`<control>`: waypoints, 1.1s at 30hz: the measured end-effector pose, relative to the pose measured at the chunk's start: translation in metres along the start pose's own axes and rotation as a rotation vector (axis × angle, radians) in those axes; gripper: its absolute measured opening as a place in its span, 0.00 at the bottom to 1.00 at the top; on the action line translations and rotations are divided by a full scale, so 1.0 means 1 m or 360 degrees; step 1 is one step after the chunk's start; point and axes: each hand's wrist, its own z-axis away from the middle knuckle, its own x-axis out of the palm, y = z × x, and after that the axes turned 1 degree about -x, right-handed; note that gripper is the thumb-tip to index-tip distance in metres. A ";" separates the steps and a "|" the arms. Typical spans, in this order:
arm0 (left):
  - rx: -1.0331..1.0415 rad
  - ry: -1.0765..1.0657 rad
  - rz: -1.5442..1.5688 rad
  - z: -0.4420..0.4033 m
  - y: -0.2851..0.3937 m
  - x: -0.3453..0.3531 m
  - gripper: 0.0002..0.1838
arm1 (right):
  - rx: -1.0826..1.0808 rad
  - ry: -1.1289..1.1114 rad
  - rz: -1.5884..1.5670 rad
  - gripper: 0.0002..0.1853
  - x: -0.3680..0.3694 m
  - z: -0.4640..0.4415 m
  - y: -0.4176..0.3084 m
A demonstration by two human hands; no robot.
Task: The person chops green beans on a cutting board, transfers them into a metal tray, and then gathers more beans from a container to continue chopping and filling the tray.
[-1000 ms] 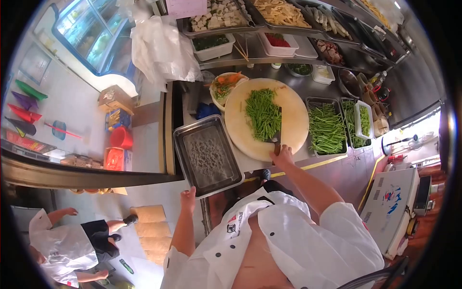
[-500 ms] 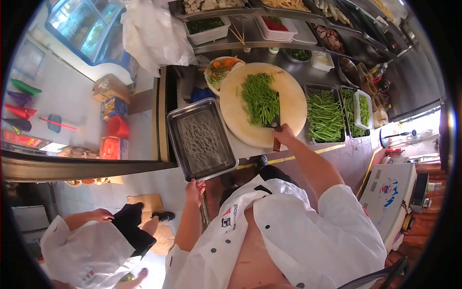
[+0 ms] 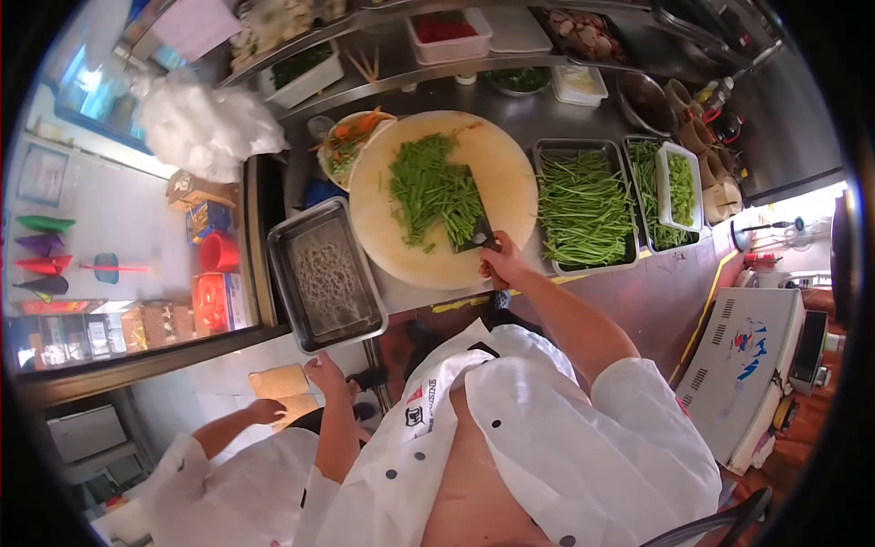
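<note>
My right hand [image 3: 501, 262] is closed round the handle of a cleaver [image 3: 480, 233]. Its dark blade reaches along the right side of a pile of chopped green stalks [image 3: 428, 187]. The pile lies on a round cutting board [image 3: 507, 173]. My left hand [image 3: 326, 376] is just below the near edge of a metal tray [image 3: 374, 301], its fingers loosely apart and not gripping the rim. A wet, shiny film covers the tray bottom, and the tray stands left of the board.
Right of the board, uncut stalks fill a metal tray [image 3: 588, 205]; beside it a white container [image 3: 681, 187] holds cut greens. A bowl of vegetable scraps [image 3: 351, 150] sits behind the board. A co-worker in a white jacket [image 3: 232, 483] is close on my left. Food containers line the shelf [image 3: 428, 80].
The view has swung, shifting the board and tray left. My left hand has come off the tray rim. The co-worker has moved nearer to my left arm. The cleaver remains in my right hand.
</note>
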 end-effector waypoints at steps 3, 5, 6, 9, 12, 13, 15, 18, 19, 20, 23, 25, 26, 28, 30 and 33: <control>0.0395 -0.0302 0.0401 0.069 0.066 0.006 0.31 | -0.0090 -0.0049 0.0006 0.30 -0.026 -0.002 -0.005; 0.0806 -0.0450 0.0333 0.079 0.086 0.034 0.34 | -0.0119 -0.0121 0.0038 0.27 -0.033 -0.008 -0.014; 0.1187 -0.0390 0.0124 0.088 0.105 0.042 0.42 | -0.0140 -0.0131 0.0092 0.24 -0.038 -0.007 -0.022; 0.1753 -0.0430 -0.0270 0.114 0.185 0.058 0.58 | -0.0153 -0.0128 0.0219 0.20 -0.054 -0.004 -0.041; 0.1773 -0.0559 -0.0405 0.112 0.247 0.078 0.68 | -0.0164 -0.0094 0.0300 0.20 -0.066 -0.008 -0.047; 0.1774 -0.0568 -0.0399 0.104 0.259 0.091 0.68 | -0.0164 -0.0083 0.0312 0.20 -0.069 -0.010 -0.047; 0.1882 -0.0555 -0.0442 0.089 0.278 0.115 0.74 | -0.0169 -0.0043 0.0304 0.20 -0.073 -0.011 -0.046; 0.1926 -0.0530 -0.0341 0.072 0.306 0.143 0.74 | -0.0163 0.0012 0.0324 0.20 -0.073 -0.008 -0.050; 0.1919 -0.0550 -0.0336 0.070 0.311 0.151 0.74 | -0.0154 0.0019 0.0340 0.21 -0.070 -0.006 -0.050; 0.1929 -0.0590 -0.0254 0.069 0.319 0.160 0.73 | -0.0148 0.0031 0.0346 0.21 -0.066 -0.006 -0.047; 0.2000 -0.0662 -0.0091 0.077 0.331 0.179 0.69 | -0.0133 0.0121 0.0239 0.21 -0.047 -0.002 -0.036; 0.2084 -0.0615 0.0047 0.091 0.333 0.190 0.62 | -0.0074 0.0180 0.0239 0.19 -0.027 0.007 -0.037; 0.2087 -0.0629 0.0059 0.096 0.333 0.193 0.62 | -0.0072 0.0196 0.0245 0.19 -0.015 0.008 -0.034; 0.2210 -0.0400 0.0011 0.111 0.336 0.196 0.56 | -0.0100 0.0294 0.0205 0.16 0.010 0.013 -0.026; 0.2185 -0.0429 0.0095 0.121 0.339 0.195 0.51 | -0.0091 0.0281 0.0177 0.14 0.035 0.021 -0.029; 0.2130 -0.0433 0.0241 0.128 0.336 0.198 0.41 | -0.0106 0.0268 0.0048 0.12 0.063 0.016 -0.009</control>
